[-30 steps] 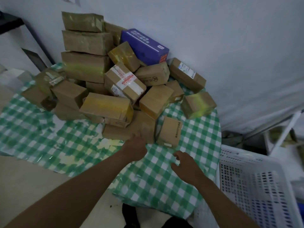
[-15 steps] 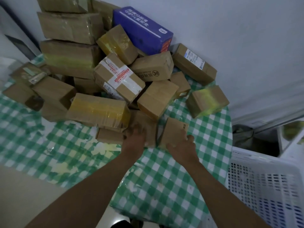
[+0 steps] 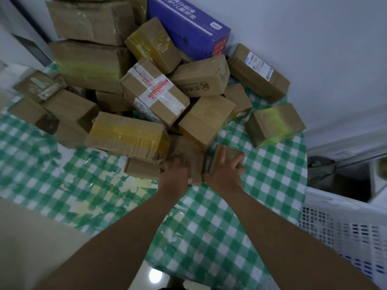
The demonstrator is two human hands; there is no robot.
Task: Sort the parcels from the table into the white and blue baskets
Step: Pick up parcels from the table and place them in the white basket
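A heap of brown cardboard parcels and one blue box [image 3: 188, 26] is piled on the table [image 3: 272, 174], which has a green-and-white checked cloth. At the heap's front edge my left hand [image 3: 176, 170] grips a flat brown parcel [image 3: 142, 168] lying under a yellow-taped box [image 3: 127, 135]. My right hand [image 3: 226, 170] lies on a small brown parcel [image 3: 230, 153] just to the right, fingers curled over its top and side. The white basket [image 3: 343, 227] stands at the lower right beside the table. No blue basket is in view.
A yellow-green taped parcel [image 3: 274, 124] lies alone near the table's right edge. A labelled parcel [image 3: 257, 72] leans at the back by the white wall. A dark bag [image 3: 320, 170] sits on the floor behind the basket.
Both hands have reached forward from the bare cloth to the front of the heap. The left has taken hold of the flat parcel, the right of the small one. The view has moved closer.
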